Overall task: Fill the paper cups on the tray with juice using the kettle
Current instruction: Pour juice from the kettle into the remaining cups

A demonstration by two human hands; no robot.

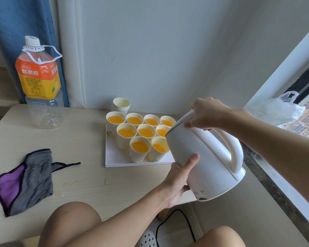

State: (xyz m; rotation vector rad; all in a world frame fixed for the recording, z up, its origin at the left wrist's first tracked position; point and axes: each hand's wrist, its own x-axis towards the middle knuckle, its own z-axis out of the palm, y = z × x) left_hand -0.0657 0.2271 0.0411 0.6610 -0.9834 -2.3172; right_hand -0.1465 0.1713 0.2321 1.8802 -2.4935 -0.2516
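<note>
- Kettle: white, held in the air and tilted, its top end leaning over the right edge of the tray and its base hanging past the right edge of the table. The spout is hidden, so you cannot tell whether anything is pouring.
- Your right hand grips the top of the handle where it meets the lid, fingers curled round it.
- Your left hand holds the lower body from below, thumb laid up along the side and fingers wrapped underneath.
- Nine paper cups stand close together on the tray in rows of four, three and two, and each one shows orange juice. The kettle partly covers those on the right.
- The tray lies toward the table's far right corner.
- A stack of empty cups stands just behind the tray.
- A large juice bottle, capped and looking drained, stands at the far left of the table.
- A grey and purple cloth lies crumpled near the left edge.
- A plastic bag sits on the windowsill to your right.
</note>
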